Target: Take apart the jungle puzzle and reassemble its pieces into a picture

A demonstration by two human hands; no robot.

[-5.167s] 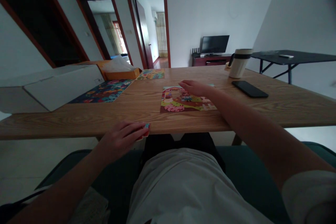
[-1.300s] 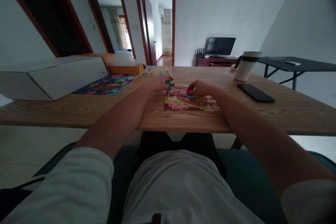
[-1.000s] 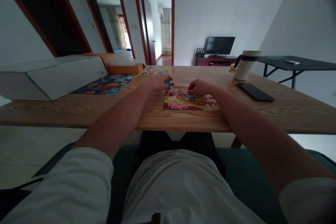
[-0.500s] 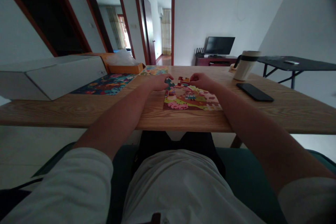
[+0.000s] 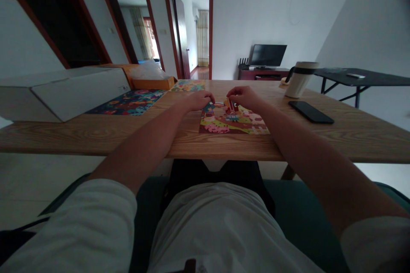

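Observation:
A colourful jigsaw puzzle (image 5: 235,127) with pink, green and brown areas lies flat near the table's front edge. My right hand (image 5: 245,97) pinches a red and orange puzzle piece (image 5: 229,104), tilted on edge over the puzzle's upper middle. At the upper left corner, my left hand (image 5: 197,100) has its fingers curled down on a dark teal puzzle piece (image 5: 209,106), mostly hidden beneath them. Whether this piece is joined to the puzzle cannot be made out.
To the left are a white box (image 5: 86,91), a dark blue patterned sheet (image 5: 128,103) and an orange box (image 5: 152,83) holding clear plastic. Behind lies another colourful sheet (image 5: 188,85). A black phone (image 5: 310,112) and a white cup (image 5: 299,81) are on the right.
The piece in my right hand has turned from nearly flat to upright and come nearer the puzzle. My left hand has moved slightly right, and its teal piece is lower and more covered.

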